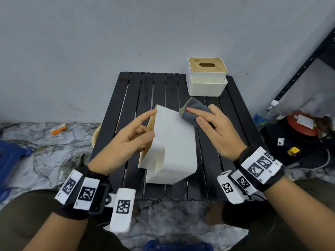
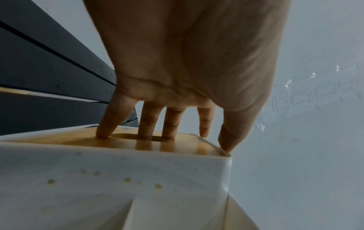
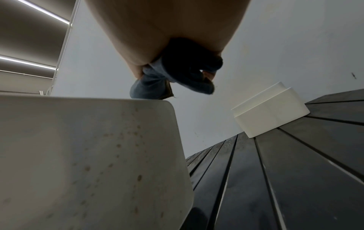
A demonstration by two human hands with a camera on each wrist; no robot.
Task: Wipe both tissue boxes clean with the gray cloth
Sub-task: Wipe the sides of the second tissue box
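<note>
A white tissue box [image 1: 174,142] lies tipped on its side in the middle of the black slatted table [image 1: 134,98], its wooden lid facing left. Brownish spots dot its white side [image 3: 88,155]. My left hand [image 1: 143,127] holds it at the lid: two fingers [image 2: 173,121] reach into the slot and the thumb sits on the rim. My right hand [image 1: 208,120] holds the bunched gray cloth [image 1: 195,109] against the box's far right corner. The second tissue box [image 1: 207,78] stands upright at the table's far right corner, clear of both hands.
A grey wall rises just behind the table. To the right stand a black metal rack [image 1: 308,66], a plastic bottle [image 1: 268,111] and a red object [image 1: 301,124] on the floor. An orange item [image 1: 58,129] and a blue object [image 1: 10,156] lie on the marble floor at left.
</note>
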